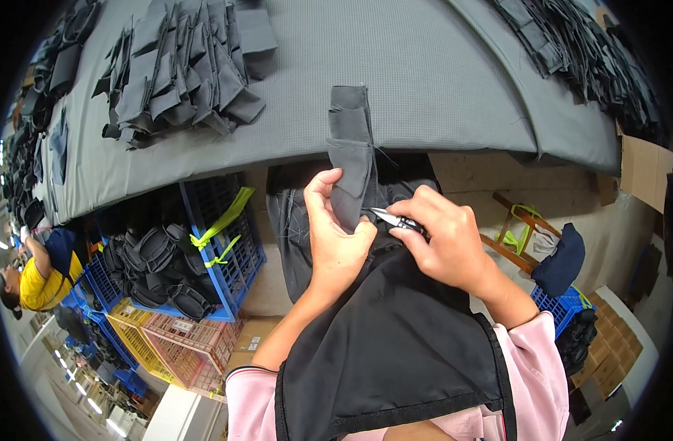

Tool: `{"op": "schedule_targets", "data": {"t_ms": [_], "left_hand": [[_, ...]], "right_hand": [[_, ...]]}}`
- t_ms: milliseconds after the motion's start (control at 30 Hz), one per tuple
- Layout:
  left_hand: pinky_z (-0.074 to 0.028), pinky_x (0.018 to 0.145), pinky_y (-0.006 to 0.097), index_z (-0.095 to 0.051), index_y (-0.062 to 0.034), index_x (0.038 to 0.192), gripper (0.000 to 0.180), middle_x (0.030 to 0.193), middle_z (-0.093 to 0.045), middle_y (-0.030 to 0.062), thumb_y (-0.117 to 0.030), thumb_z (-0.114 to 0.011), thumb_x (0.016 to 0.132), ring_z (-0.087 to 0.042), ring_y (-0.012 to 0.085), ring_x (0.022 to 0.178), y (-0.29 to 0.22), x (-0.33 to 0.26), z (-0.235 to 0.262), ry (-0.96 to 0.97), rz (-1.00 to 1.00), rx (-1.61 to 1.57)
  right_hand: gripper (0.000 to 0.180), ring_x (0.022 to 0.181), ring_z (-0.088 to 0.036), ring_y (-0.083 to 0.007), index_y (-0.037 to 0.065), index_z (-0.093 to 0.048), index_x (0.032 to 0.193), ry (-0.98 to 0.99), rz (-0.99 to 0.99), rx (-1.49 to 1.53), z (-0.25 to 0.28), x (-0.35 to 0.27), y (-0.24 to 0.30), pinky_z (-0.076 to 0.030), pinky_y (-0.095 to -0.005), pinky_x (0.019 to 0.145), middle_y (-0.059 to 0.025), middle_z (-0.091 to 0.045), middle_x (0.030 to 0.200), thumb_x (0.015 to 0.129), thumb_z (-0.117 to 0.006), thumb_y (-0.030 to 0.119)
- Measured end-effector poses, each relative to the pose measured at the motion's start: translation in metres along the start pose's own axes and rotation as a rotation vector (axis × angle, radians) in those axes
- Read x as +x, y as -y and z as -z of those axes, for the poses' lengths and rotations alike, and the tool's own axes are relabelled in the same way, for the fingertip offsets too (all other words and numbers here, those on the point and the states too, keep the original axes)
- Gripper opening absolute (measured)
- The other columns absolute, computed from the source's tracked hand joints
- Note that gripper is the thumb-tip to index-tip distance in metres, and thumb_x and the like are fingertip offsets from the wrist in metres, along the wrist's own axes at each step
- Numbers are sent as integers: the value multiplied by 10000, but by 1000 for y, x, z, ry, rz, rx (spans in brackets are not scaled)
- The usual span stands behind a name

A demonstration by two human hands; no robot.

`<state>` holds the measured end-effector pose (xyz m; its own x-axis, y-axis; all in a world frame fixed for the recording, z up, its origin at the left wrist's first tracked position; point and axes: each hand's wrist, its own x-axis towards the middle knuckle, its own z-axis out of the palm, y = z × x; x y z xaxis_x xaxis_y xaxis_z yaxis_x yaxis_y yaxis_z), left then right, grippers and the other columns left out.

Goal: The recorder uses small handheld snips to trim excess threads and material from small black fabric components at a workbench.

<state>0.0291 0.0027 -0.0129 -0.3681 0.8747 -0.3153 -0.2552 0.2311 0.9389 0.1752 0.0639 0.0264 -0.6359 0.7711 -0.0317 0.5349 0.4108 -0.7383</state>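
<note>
My left hand [332, 234] is closed on a chain of grey fabric pieces [350, 158], thumb on one side and fingers on the other. The chain's upper end lies over the table's near edge. In my right hand [447, 231] is a pair of thread snips [395, 220] with a black handle. Its pointed metal blades reach left to the lower part of the fabric, close to my left thumb. Whether the blades are touching a thread cannot be made out. Loose threads stick out from the fabric's right edge. A black apron [395, 334] covers my lap.
A grey cloth-covered table [425, 73] spans the far side. Heaps of grey fabric pieces [182, 66] lie at its left, more [571, 59] at its right. Below left stands a blue crate [230, 250] with black items; a wooden stool [516, 231] is at right. Far left is another person [46, 272].
</note>
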Motion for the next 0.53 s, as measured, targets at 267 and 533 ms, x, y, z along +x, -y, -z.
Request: {"op": "schedule_targets", "data": {"t_ms": [267, 533], "left_hand": [[-387, 934, 270, -316, -19, 1267, 656, 1151, -409, 97, 137, -495, 656, -459, 154, 1066, 2, 3, 2, -7, -79, 79], [-369, 975, 276, -324, -44, 1276, 612, 1245, -378, 101, 119, -494, 712, -406, 177, 1182, -7, 5, 8, 1, 94, -167]], "right_hand": [[270, 564, -539, -194, 18, -632, 915, -67, -40, 71, 2, -4, 8, -423, -285, 497, -69, -524, 729, 659, -715, -1], [337, 619, -585, -224, 80, -641, 980, -93, -29, 179, -8, -3, -2, -473, -327, 543, -72, -581, 804, 657, -732, 51]]}}
